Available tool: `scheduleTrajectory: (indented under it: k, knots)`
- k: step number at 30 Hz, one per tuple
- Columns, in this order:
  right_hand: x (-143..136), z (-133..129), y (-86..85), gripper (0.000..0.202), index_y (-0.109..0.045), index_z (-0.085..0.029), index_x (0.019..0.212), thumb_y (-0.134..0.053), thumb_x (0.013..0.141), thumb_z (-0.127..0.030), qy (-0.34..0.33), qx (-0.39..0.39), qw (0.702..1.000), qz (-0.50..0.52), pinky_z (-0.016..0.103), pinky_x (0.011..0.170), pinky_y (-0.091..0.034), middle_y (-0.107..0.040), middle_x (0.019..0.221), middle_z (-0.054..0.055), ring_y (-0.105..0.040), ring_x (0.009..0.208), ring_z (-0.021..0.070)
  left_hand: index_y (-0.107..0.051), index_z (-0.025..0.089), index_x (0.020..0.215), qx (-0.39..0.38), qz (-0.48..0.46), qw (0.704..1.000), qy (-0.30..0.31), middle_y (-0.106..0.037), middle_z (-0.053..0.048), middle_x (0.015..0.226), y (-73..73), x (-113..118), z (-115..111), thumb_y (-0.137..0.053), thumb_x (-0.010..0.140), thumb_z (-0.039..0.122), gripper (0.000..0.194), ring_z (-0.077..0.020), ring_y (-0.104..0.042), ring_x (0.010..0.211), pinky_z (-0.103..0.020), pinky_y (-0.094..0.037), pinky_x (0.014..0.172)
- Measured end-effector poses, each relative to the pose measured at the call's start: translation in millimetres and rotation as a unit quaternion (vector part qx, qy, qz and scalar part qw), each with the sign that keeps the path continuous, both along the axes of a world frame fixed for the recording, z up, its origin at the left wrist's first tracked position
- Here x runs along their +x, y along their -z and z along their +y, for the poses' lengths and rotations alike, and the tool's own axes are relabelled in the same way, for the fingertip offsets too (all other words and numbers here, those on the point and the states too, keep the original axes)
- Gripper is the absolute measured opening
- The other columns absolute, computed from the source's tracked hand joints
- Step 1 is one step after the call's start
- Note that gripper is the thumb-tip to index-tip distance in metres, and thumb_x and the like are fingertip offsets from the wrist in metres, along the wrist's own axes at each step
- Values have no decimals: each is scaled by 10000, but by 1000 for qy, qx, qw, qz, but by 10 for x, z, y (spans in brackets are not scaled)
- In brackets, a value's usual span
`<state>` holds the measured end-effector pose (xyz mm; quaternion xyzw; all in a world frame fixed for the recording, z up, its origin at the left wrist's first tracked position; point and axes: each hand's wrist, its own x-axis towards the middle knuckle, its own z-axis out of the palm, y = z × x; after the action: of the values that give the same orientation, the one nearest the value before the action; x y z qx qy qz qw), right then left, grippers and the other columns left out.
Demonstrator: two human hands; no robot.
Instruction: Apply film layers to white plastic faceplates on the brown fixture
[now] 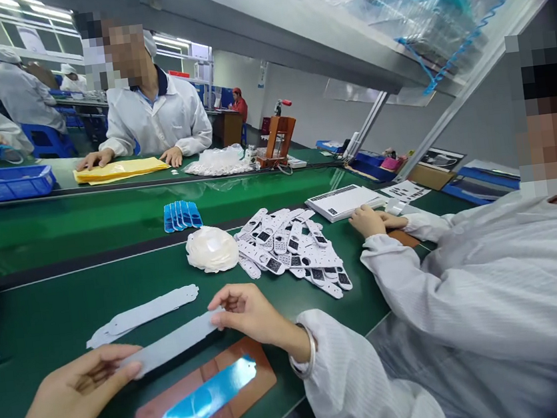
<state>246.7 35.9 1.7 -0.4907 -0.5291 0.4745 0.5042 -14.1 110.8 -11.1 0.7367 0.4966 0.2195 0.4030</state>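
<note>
A long pale grey strip [176,342] is stretched between my two hands. My left hand [89,381] pinches its left end between thumb and fingers, and my right hand [244,315] pinches its right end. Just below the strip lies a brown board [239,389] bearing a shiny blue film-covered strip [207,401], slightly tilted. Beyond my hands, more pale grey strips [154,310] lie overlapped on the green table.
A pile of white printed tags [290,248] and a round white stack [211,249] lie ahead. Small blue pieces [181,216] sit farther back. A person at the right works beside a white stack [343,201]; another person [157,112] sits across the green table [42,296].
</note>
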Motion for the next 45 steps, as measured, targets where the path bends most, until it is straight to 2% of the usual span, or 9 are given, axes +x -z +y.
scheduleTrajectory:
  k: [3, 5, 12, 17, 22, 27, 32, 37, 45]
  knots:
    - [-10, -201, -9, 285, -643, -162, 844, -739, 693, -384, 17, -45, 999, -2, 233, 519, -425, -570, 651, -9, -526, 563, 104, -728, 305, 790, -105, -49, 993, 16, -744, 19, 799, -4, -21, -147, -686, 639, 616, 348, -263, -689, 792, -290, -579, 672]
    - [-12, -289, 1, 252, -675, -175, 871, -741, 695, -343, 29, -50, 998, -37, 233, 516, -401, -559, 654, -12, -491, 565, 99, -736, 269, 822, -130, -58, 990, 23, -740, -24, 833, 3, -38, -208, -684, 640, 611, 390, -256, -680, 790, -264, -568, 654]
    - [27, -343, 41, 327, -705, -195, 966, -766, 678, -337, -4, 36, 989, -141, 257, 560, -412, -567, 721, 5, -482, 615, 118, -738, 224, 830, -121, -60, 991, -1, -719, -46, 760, -139, -3, -249, -683, 644, 583, 408, -195, -621, 635, -245, -527, 574]
    - [47, -449, 54, 303, -666, -189, 1026, -713, 755, -318, -27, 134, 963, -232, 258, 594, -458, -583, 769, 24, -526, 651, 129, -724, 189, 804, -176, -108, 978, 6, -702, -35, 665, -322, 74, -390, -696, 650, 512, 359, -164, -597, 575, -255, -515, 582]
    - [111, -574, 52, 281, -641, -206, 1053, -694, 779, -233, -27, 176, 950, -256, 242, 604, -472, -618, 848, 37, -549, 691, 124, -683, 142, 890, -228, -140, 964, 6, -708, -59, 648, -351, 74, -523, -671, 681, 458, 379, -174, -630, 592, -271, -514, 579]
    - [321, -682, 22, 271, -670, -239, 1036, -700, 769, -272, -38, 88, 960, -264, 267, 657, -498, -616, 898, 46, -583, 781, 153, -662, 148, 915, -191, -135, 972, 10, -714, -69, 742, -327, -68, -580, -588, 761, 424, 325, -148, -620, 589, -256, -511, 560]
    - [406, -763, 41, 243, -696, -243, 993, -689, 767, -333, -42, 48, 956, -287, 335, 748, -511, -594, 894, 62, -590, 853, 193, -630, 174, 1054, -186, -54, 980, 46, -672, -37, 746, -291, -164, -735, -501, 824, 397, 345, -109, -551, 484, -226, -455, 469]
    - [324, -742, 90, 229, -700, -243, 973, -677, 770, -346, -41, 43, 950, -305, 345, 763, -508, -578, 889, 61, -575, 859, 196, -606, 207, 1148, -133, 21, 987, 87, -568, 37, 552, -253, -64, -890, -488, 847, 364, 359, -111, -476, 439, -206, -368, 429]
    - [329, -721, 139, 255, -693, -268, 1012, -684, 766, -338, -45, 27, 949, -309, 344, 782, -509, -568, 933, 60, -581, 863, 194, -648, 214, 1071, -66, 57, 994, 72, -480, 67, 510, -119, 63, -904, -551, 797, 294, 302, -109, -440, 458, -207, -321, 445]
